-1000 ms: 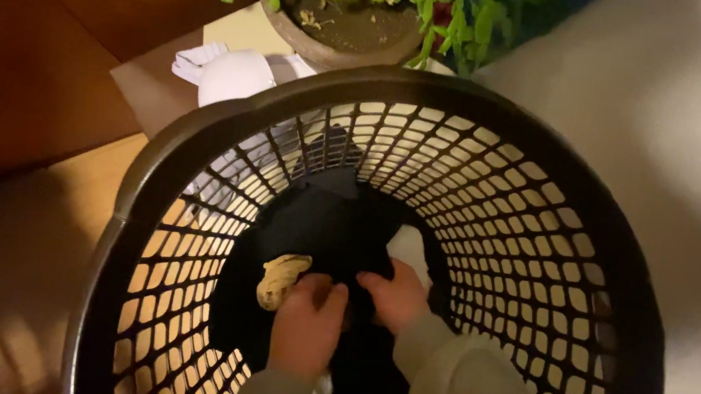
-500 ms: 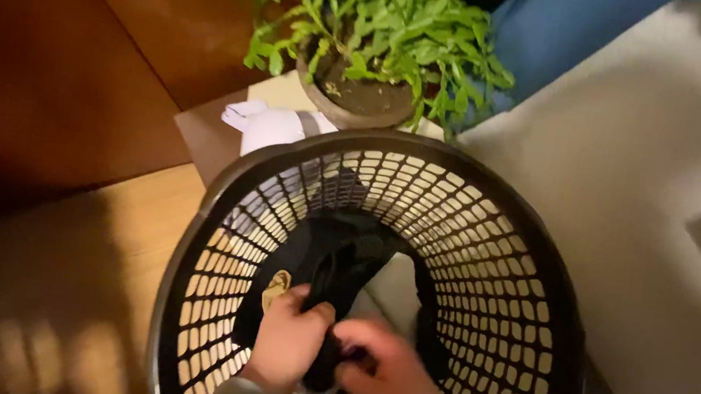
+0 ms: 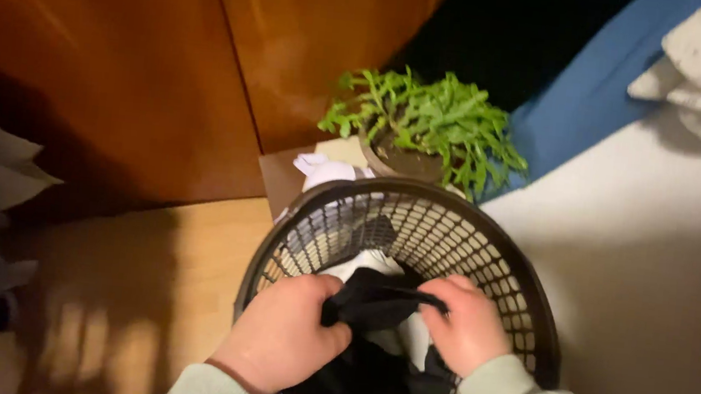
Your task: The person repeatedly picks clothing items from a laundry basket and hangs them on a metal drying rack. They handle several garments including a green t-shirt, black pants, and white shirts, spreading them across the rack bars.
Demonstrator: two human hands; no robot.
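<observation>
Rising out of the dark plastic laundry basket (image 3: pixel 520 303), both hands are now lifting the black garment (image 3: pixel 374 306) up to rim level — a second ago they were working deep inside it. Behind the basket's far rim, a potted green plant (image 3: pixel 426 127) is standing. Left hand (image 3: pixel 286 336) is clenching the bunched cloth; right hand (image 3: pixel 467 324) is pinching its stretched edge — white fabric (image 3: pixel 365 263) is showing beneath.

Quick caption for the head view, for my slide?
Both hands, left hand and right hand, grip a black garment over a dark laundry basket.
</observation>
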